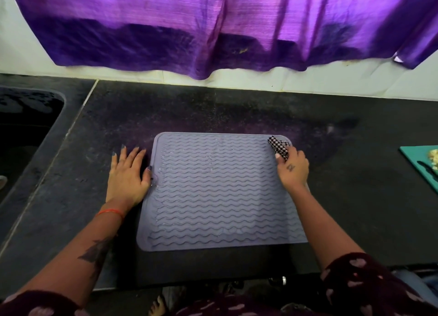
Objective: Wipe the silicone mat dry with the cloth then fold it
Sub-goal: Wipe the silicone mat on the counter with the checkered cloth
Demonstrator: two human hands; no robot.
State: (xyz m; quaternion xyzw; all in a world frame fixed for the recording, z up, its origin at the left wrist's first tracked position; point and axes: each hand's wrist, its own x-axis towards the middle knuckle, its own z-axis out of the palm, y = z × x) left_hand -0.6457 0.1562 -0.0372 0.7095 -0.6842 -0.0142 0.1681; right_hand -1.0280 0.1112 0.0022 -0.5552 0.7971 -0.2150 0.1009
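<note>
A grey-lilac silicone mat (218, 192) with wavy ridges lies flat on the dark counter, with a few wet glints near its upper middle and left edge. My left hand (126, 173) rests flat on the counter beside the mat's left edge, fingers spread, thumb touching the mat's rim. My right hand (292, 168) is at the mat's far right corner, gripping a small black-and-white checked cloth (279, 146) that presses on the mat.
A dark sink basin (23, 119) sits at the far left. A teal cutting board (422, 164) with chopped food and a knife lies at the right edge. A purple curtain (213, 26) hangs over the white wall behind the counter (355, 197).
</note>
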